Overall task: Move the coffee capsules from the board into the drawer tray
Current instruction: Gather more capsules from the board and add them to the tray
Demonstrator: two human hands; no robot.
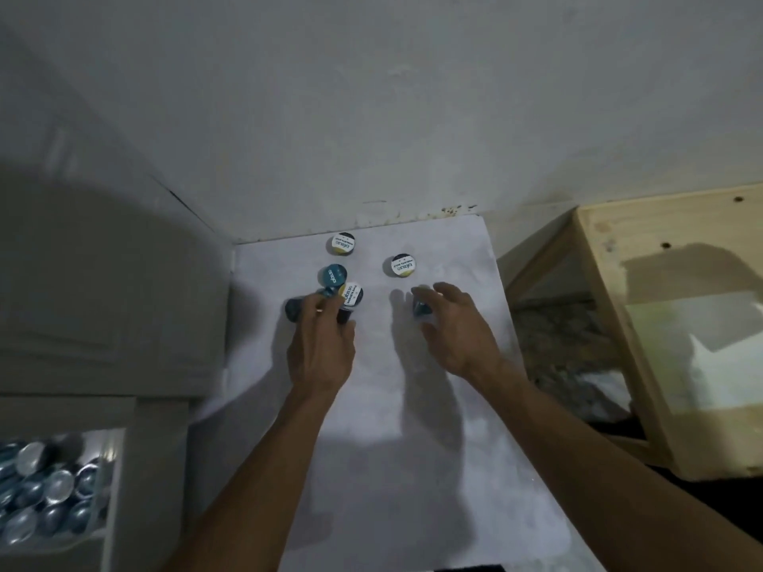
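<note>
Reaching out over the white board, both hands work among the coffee capsules. The left hand has its fingers curled down over a tight cluster at the board's left side; dark capsules show at either side of the fingers, so it appears to hold more than one, though the blur hides the exact count. A teal-topped capsule and a white-labelled capsule sit just beyond those fingers, touching or nearly touching each other. The right hand has its fingers bent narrowly round a blue capsule, thumb under it. Two more white-labelled capsules stand apart on the board: one near the far edge, one just beyond the right hand. At the lower left, the drawer tray lies open, heaped with silvery and blue capsules. A raw wooden frame stands to the right of the board, against a pale wall.
</note>
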